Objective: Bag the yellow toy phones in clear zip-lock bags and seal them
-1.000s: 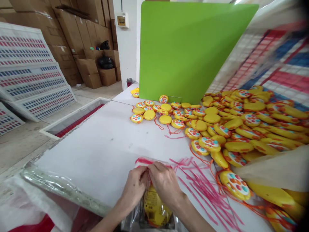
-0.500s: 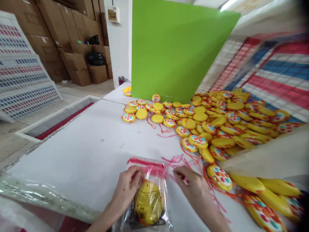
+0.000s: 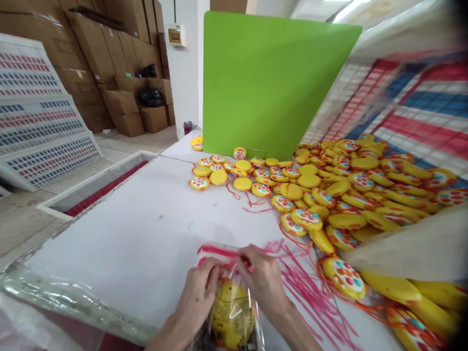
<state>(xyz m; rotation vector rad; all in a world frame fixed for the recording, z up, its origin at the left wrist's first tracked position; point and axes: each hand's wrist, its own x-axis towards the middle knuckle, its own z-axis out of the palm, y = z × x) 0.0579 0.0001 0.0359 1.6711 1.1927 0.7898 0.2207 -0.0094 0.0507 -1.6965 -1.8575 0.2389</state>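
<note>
1. Clear plastic, edged with a red strip at its mouth, forms the bag (image 3: 228, 292) that is held at the near edge of the white counter (image 3: 146, 229); one yellow toy (image 3: 232, 314) is seen inside it, back side up.
2. The bag's upper left side is gripped by the left hand (image 3: 197, 297), apparently so that the film is kept steady and flat.
3. The red strip (image 3: 219, 252) at the top of the bag is pinched by the fingers of the right hand (image 3: 263, 280); both hands are closed on the bag, and neither is released.
4. A loose scatter of thin pink strips (image 3: 307, 287) is spread just to the right of the hands, too many and too tangled to be counted.
5. A large heap of yellow toys (image 3: 351, 195) with coloured dots and orange cords is piled to the right, within reach; several dozen are shown, and no exact count can be made.
6. One green board (image 3: 270, 83) is stood upright at the far end of the counter.
7. Stacked cardboard boxes (image 3: 120, 63) are seen at the back left.
</note>
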